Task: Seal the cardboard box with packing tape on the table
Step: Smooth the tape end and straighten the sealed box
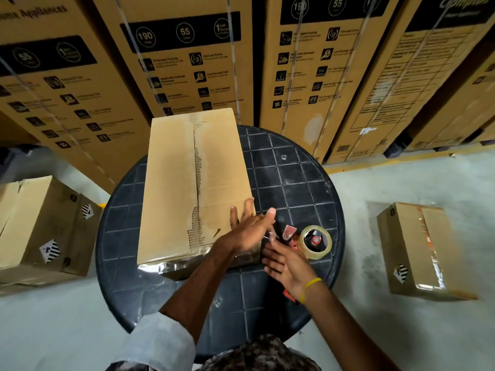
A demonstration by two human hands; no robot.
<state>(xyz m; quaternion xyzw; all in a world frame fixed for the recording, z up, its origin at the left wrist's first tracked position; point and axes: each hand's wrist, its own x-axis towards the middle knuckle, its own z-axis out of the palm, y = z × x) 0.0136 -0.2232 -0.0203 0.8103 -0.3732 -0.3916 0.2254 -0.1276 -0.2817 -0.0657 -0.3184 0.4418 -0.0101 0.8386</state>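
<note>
A long brown cardboard box lies on the round dark table, its flaps shut along a rough centre seam. Shiny clear tape covers its near end. My left hand reaches across and rests flat on the box's near right corner, fingers apart and thumb raised. A red tape dispenser with a roll of clear tape lies on the table just right of that corner. My right hand hovers over the dispenser's handle with its fingers stretched out toward the box's side. Whether it touches the handle is hidden.
A taped cardboard box sits on the floor to the right, and another carton on the floor to the left. Tall printed appliance cartons form a wall right behind the table.
</note>
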